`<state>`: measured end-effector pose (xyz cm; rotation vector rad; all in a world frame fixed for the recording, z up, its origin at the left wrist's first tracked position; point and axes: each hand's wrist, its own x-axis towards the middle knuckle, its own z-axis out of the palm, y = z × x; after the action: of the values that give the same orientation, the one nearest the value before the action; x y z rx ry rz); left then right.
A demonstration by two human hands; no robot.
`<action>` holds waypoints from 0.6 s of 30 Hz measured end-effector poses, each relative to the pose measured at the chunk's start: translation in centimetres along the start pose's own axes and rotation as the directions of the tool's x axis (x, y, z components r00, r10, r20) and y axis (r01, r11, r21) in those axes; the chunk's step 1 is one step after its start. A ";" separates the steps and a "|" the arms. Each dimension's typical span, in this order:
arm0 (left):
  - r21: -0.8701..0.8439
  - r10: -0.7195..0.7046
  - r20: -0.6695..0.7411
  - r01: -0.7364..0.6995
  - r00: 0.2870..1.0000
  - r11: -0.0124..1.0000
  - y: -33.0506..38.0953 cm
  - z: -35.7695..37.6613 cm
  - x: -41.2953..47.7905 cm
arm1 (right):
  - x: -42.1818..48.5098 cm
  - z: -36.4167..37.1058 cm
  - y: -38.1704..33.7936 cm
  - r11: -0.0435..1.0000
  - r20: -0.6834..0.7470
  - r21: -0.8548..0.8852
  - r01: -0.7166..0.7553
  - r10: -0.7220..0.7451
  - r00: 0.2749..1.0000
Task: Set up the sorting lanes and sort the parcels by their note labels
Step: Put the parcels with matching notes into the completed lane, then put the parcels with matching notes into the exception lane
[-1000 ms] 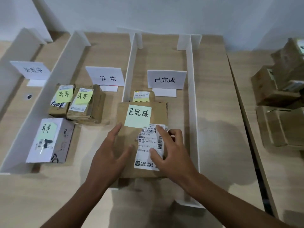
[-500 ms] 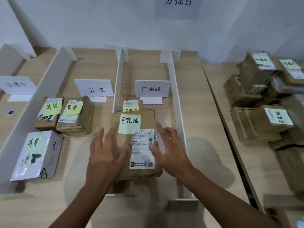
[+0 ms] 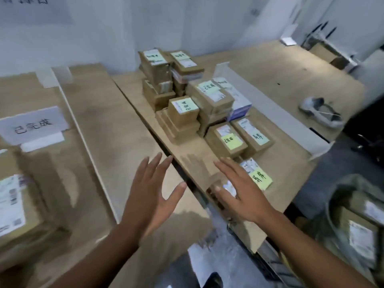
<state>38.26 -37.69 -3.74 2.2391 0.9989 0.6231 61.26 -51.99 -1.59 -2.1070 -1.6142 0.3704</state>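
My left hand [image 3: 150, 193] hovers open over the left table's right side, holding nothing. My right hand [image 3: 242, 191] is open above the near edge of the right table, fingers spread over a flat parcel with a yellow note [image 3: 258, 176]. A pile of brown parcels with note labels [image 3: 199, 100] stands further back on the right table. At the far left lies the brown parcel with a shipping label [image 3: 18, 202] in the lane behind the white lane sign [image 3: 31, 124]. A white divider wall [image 3: 87, 142] bounds that lane.
A gap [image 3: 187, 179] separates the two tables. A white divider board [image 3: 276, 113] stands behind the parcel pile, with a grey device [image 3: 318, 110] beyond it. A grey bag with more parcels [image 3: 357, 223] sits at the lower right.
Both hands have let go of the brown parcel in the lane and moved right. The view has swung right to the table with the parcel pile.
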 end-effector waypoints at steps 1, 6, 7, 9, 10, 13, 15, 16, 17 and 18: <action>-0.006 0.019 0.017 -0.019 1.000 1.000 1.6 2.2 -0.2 | -1.8 -1.1 2.2 1.000 0.002 0.008 -0.013 0.013 1.000; -0.018 -0.022 0.053 0.023 0.998 1.000 8.5 12.4 -2.3 | -7.7 -4.8 11.8 0.997 0.059 0.052 0.052 -0.055 0.997; -0.046 -0.043 0.045 0.045 0.998 0.998 9.5 14.2 -2.8 | -8.3 -5.0 13.3 0.996 0.077 0.058 0.064 -0.069 0.995; -0.064 -0.082 0.042 0.085 0.996 0.994 10.8 16.9 -3.8 | -9.1 -5.0 15.6 0.995 0.118 0.079 0.059 -0.068 0.991; -0.063 -0.111 0.044 0.113 0.993 0.992 11.2 18.1 -4.5 | -9.4 -4.9 16.7 0.994 0.150 0.098 0.047 -0.062 0.987; -0.092 -0.235 0.067 0.241 0.970 0.966 11.8 20.4 -6.4 | -9.8 -3.8 19.0 0.992 0.237 0.121 0.043 -0.071 0.969; -0.105 -0.300 0.091 0.309 0.949 0.945 11.5 21.4 -7.0 | -9.8 -2.3 20.2 0.994 0.293 0.110 0.022 -0.054 0.955; -0.116 -0.341 0.108 0.352 0.934 0.929 11.2 21.9 -7.1 | -9.7 -1.4 20.8 0.992 0.317 0.123 -0.013 -0.027 0.948; -0.130 -0.380 0.127 0.396 0.916 0.909 10.9 22.5 -7.0 | -9.5 -0.6 21.3 0.989 0.322 0.136 -0.051 0.005 0.947; -0.141 -0.416 0.148 0.436 0.897 0.889 10.6 23.1 -6.7 | -9.1 0.2 21.7 0.988 0.304 0.133 -0.083 0.039 0.952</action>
<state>53.77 -56.23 -13.97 1.8002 1.2766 0.3629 76.80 -65.24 -13.34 -2.0691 -1.6298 0.8391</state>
